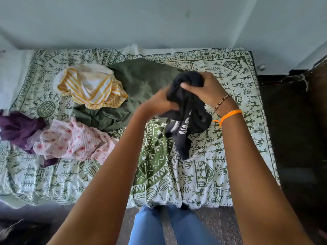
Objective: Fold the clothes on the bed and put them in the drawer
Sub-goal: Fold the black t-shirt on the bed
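Head view shows five garments on the bed. Left of the black garment lie four loose ones: purple, pink floral, yellow-striped and olive green. Both hands, left hand and right hand, grip the black garment bunched above the bed. Bare sheet stretches right of it to the bed's right edge.
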